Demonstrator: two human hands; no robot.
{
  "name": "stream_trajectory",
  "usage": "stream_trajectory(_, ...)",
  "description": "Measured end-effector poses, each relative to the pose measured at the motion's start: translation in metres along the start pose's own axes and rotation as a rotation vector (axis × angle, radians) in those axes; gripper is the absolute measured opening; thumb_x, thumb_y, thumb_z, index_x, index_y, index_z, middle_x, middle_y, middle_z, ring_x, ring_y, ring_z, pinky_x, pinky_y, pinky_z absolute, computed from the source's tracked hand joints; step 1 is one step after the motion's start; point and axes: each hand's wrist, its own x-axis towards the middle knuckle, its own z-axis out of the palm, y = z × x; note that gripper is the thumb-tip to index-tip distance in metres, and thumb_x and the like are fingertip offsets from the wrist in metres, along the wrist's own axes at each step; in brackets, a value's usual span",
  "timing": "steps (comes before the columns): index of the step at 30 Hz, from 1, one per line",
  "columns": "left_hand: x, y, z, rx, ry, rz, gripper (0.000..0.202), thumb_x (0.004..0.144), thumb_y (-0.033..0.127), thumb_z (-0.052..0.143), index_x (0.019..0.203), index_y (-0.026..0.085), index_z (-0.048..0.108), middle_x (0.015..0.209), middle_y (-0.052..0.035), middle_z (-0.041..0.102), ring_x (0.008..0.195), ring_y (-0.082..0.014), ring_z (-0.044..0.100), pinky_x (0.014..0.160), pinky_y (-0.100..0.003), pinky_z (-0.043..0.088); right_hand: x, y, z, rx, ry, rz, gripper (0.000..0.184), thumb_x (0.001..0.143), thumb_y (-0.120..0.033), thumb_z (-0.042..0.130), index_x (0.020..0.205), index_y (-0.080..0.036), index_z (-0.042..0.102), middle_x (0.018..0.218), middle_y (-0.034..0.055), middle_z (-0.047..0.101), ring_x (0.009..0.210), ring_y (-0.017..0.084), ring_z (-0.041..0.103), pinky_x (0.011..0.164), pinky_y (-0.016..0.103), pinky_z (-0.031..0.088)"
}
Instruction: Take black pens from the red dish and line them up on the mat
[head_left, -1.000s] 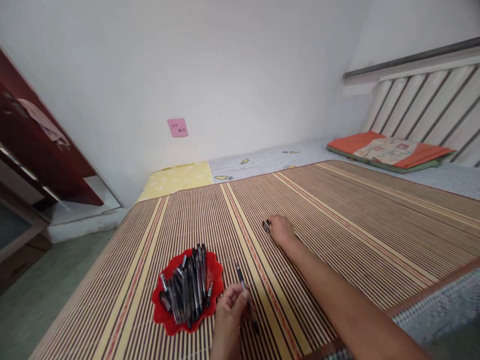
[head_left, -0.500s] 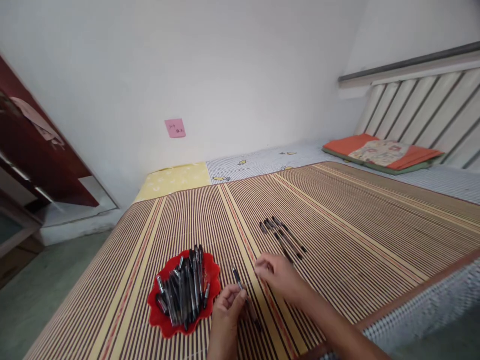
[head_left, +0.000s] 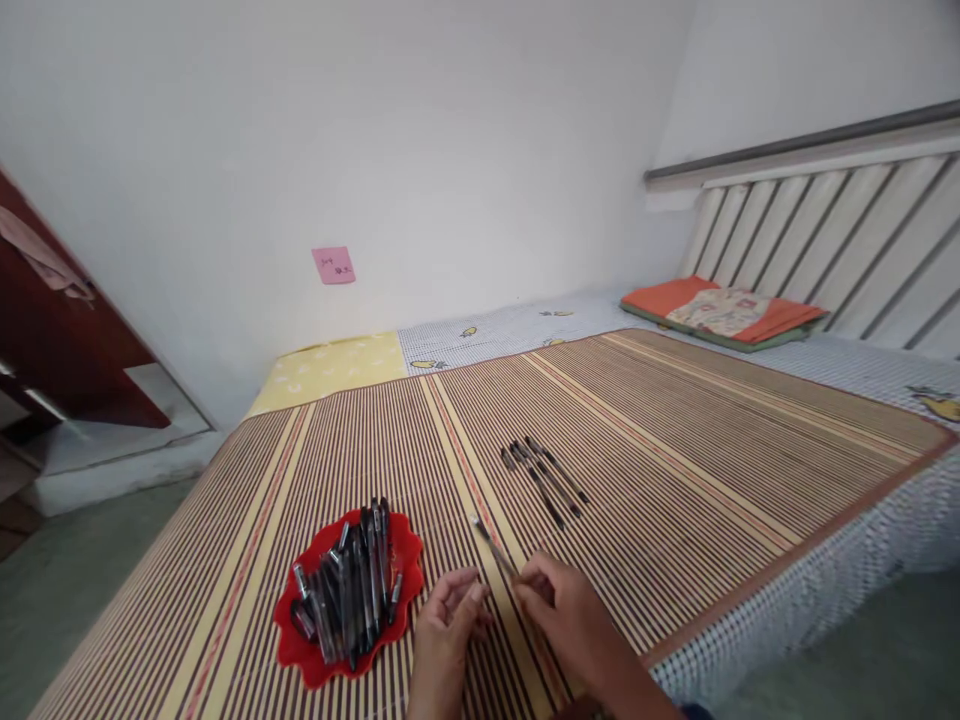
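A dark, slim pen (head_left: 493, 546) is in my right hand (head_left: 559, 610), pinched between thumb and fingers. Its pale-tipped end points up and left, while the other end is hidden by the hand. Just to the left, my left hand (head_left: 448, 625) hovers over the mat with loosely curled fingers, and no object shows in it. Beside it, a red scalloped bowl (head_left: 292, 652) holds several dark pens (head_left: 360, 580) in a loose heap, some poking past the rim. Beyond my right hand, a group of similar pens (head_left: 547, 482) lies side by side, slanting on the mat.
A striped bamboo mat (head_left: 675, 480) covers the bed. Folded orange and green cloth (head_left: 724, 308) lies by the white slatted headboard (head_left: 817, 230). A pink note (head_left: 333, 265) is on the wall. The bed's near edge (head_left: 795, 580) runs along the right.
The pen has passed from my left hand to my right, which moved down toward it. My left hand has let go. The view has shifted slightly to the right.
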Motion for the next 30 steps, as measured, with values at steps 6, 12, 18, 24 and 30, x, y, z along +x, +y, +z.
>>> stream_trajectory(6, 0.006, -0.008, -0.006, 0.051, -0.015, -0.003, 0.047, 0.067, 0.052, 0.079, 0.094, 0.014, 0.07, 0.079, -0.0085, 0.072, 0.064, -0.0164, 0.063, 0.054, -0.026, 0.046, 0.038, 0.031, -0.037, -0.455, 0.272, -0.035, 0.019, 0.087, -0.021, 0.054, 0.069, -0.021, 0.049, 0.073, 0.0038, 0.057, 0.067, 0.018, 0.056, 0.06, 0.025, 0.036)
stream_trajectory(12, 0.009, -0.017, -0.009, 0.034, -0.029, 0.022, 0.045, 0.068, 0.052, 0.078, 0.092, 0.014, 0.07, 0.076, -0.0088, 0.072, 0.062, -0.0168, 0.064, 0.052, -0.026, 0.046, 0.056, 0.027, -0.032, -0.661, 0.234, 0.109, 0.009, 0.088, -0.013, 0.056, 0.08, -0.017, 0.058, 0.078, 0.0065, 0.064, 0.071, 0.018, 0.062, 0.059, 0.026, 0.033)
stream_trajectory(18, 0.009, -0.015, -0.008, 0.032, -0.015, 0.015, 0.045, 0.067, 0.052, 0.079, 0.091, 0.014, 0.071, 0.075, -0.0088, 0.072, 0.061, -0.0164, 0.063, 0.051, -0.025, 0.046, 0.056, 0.023, -0.03, -0.763, 0.202, 0.148, 0.004, 0.09, -0.014, 0.057, 0.088, -0.015, 0.06, 0.091, 0.0099, 0.067, 0.081, 0.02, 0.066, 0.063, 0.027, 0.035)
stream_trajectory(24, 0.008, -0.013, -0.006, 0.019, -0.009, 0.013, 0.047, 0.064, 0.053, 0.08, 0.088, 0.014, 0.071, 0.073, -0.0091, 0.073, 0.059, -0.0167, 0.064, 0.05, -0.024, 0.045, 0.055, 0.029, -0.03, -0.795, 0.243, 0.055, 0.006, 0.091, -0.013, 0.054, 0.089, -0.016, 0.058, 0.099, 0.011, 0.065, 0.08, 0.019, 0.065, 0.061, 0.027, 0.036)
stream_trajectory(30, 0.007, -0.01, -0.003, -0.006, 0.013, 0.017, 0.046, 0.062, 0.052, 0.082, 0.086, 0.014, 0.071, 0.07, -0.0078, 0.072, 0.057, -0.0161, 0.063, 0.048, -0.024, 0.044, 0.046, 0.037, -0.028, -0.792, 0.265, 0.016, 0.003, 0.089, -0.015, 0.057, 0.091, -0.018, 0.056, 0.095, 0.0088, 0.063, 0.079, 0.02, 0.064, 0.062, 0.027, 0.038)
